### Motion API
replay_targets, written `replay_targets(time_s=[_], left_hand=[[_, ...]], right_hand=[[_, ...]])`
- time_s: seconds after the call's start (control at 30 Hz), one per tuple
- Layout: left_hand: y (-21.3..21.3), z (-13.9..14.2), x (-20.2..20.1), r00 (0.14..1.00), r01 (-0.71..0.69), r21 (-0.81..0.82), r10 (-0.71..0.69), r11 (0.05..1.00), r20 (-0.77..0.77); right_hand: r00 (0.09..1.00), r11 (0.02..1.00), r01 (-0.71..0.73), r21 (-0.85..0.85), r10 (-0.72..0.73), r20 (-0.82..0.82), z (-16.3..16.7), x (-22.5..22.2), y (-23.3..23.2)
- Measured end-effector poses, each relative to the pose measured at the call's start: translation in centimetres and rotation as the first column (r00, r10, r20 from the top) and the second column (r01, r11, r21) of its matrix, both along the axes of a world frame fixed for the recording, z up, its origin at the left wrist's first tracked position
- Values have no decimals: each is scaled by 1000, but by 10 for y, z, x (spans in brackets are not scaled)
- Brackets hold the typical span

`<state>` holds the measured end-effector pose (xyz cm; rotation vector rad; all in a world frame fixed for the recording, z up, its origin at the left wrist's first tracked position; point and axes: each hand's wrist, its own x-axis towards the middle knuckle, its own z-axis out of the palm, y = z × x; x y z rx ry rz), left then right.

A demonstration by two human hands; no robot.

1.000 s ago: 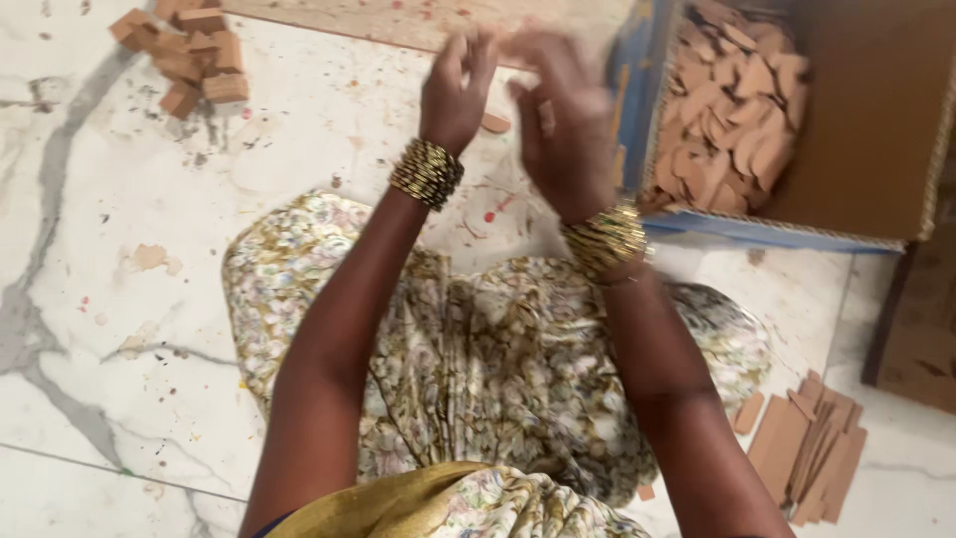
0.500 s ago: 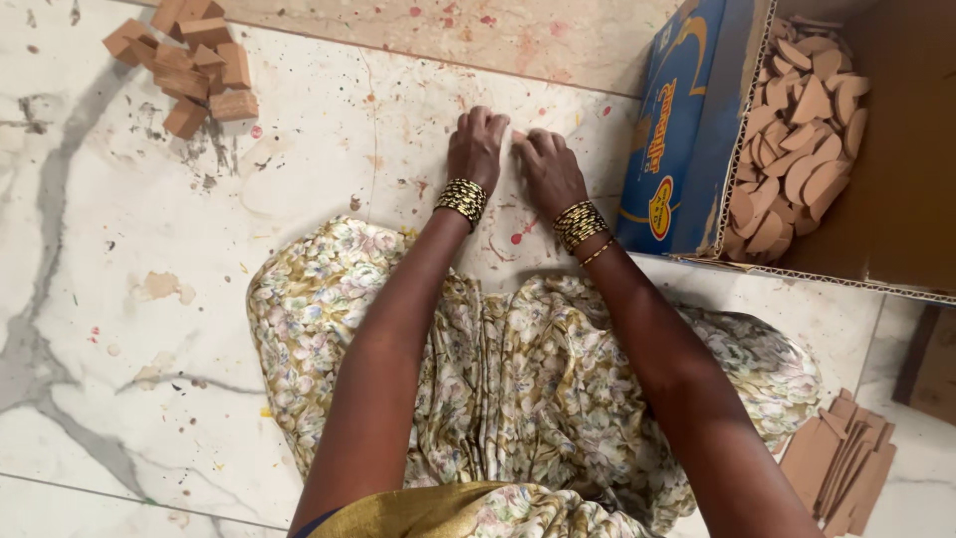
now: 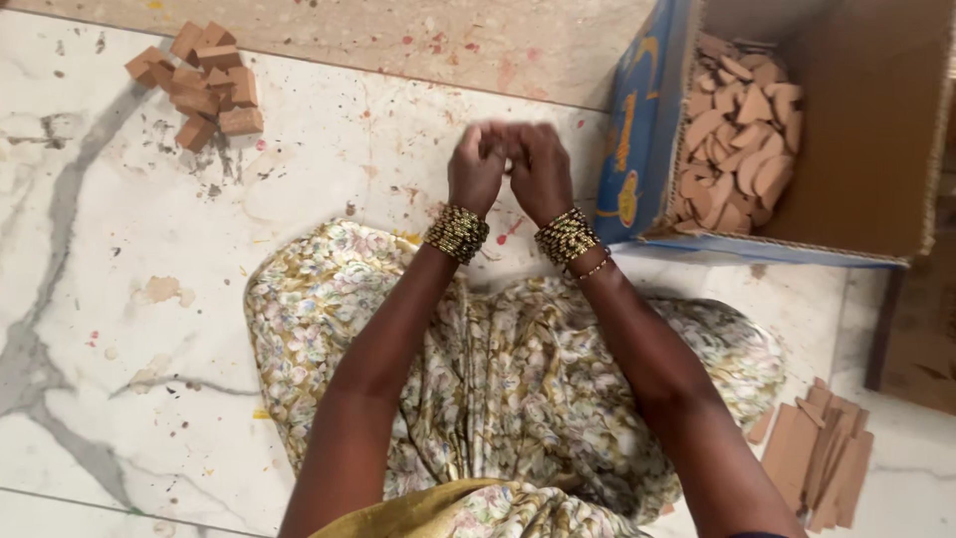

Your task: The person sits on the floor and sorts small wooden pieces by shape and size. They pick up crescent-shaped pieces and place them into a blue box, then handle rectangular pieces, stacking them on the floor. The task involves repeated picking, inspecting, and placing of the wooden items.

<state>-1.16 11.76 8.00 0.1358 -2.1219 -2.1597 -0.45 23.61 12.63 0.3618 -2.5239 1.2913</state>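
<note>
My left hand (image 3: 478,164) and my right hand (image 3: 541,169) are raised side by side over the marble floor (image 3: 329,169), knuckles touching and fingers curled in. Their backs face me, the fingertips are blurred, and nothing shows in either hand. Gold bead bangles sit on both wrists. Just right of my right hand stands an open cardboard box with a blue wall (image 3: 637,149). It holds several flat, brown, rounded pieces (image 3: 742,149). My lap is covered by a floral cloth (image 3: 518,379).
A heap of small brown wooden blocks (image 3: 199,85) lies on the floor at the far left. Several flat brown strips (image 3: 817,453) lie by my right knee. A brown board (image 3: 921,339) is at the right edge. The floor is paint-speckled.
My hands, spread flat on the floor half a second ago, have lifted and curled together. One second ago they were raised and blurred.
</note>
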Motion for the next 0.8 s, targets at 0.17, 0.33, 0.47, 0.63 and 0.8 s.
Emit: replay_targets(time_s=[0.17,0.33,0.47,0.63,0.8], left_hand=[[54,136,7,795,-118,-207,-32,971,-605],[135,220,19,741,54,-231,-194,972,-643],[171,228,13,763,295,-226,-371,928,-529],[183,196,16,706,-19,-427,-291,904,-646],[170,158,10,724,-366,-516,-111,774,-681]], right_hand=[[876,993,66,94,-12,-482,140,22,42],[811,957,280,81,-190,-553,224,68,114],[879,952,261,158,-166,-448,230,72,171],[938,975,221,-33,-221,-268,198,73,255],[881,927,373,-20,-362,-304,150,68,318]])
